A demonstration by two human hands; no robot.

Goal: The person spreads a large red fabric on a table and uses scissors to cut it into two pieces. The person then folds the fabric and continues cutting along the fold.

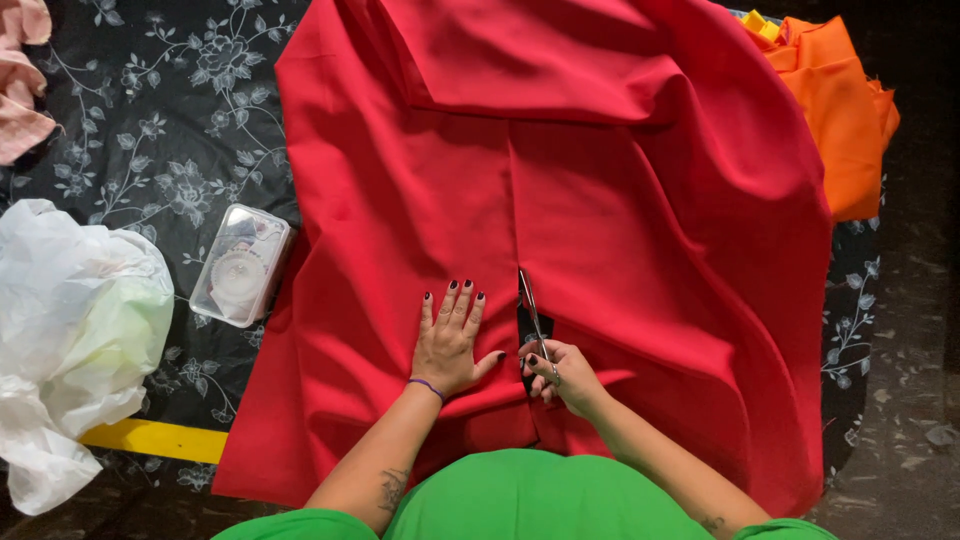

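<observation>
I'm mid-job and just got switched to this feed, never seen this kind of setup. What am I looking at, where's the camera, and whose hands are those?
There is no machine here: a person in a green top works with bare hands. The single picture comes from a camera on their head, looking straight down.

A large red cloth is spread over a dark flowered cover. The left hand lies flat on the cloth, fingers spread. The right hand holds scissors, blades pointing away from the body along a cut running up the middle of the cloth.

To the left lie a clear plastic box, a crumpled white plastic bag and a yellow strip. Pink cloth sits top left, orange cloth top right.
</observation>
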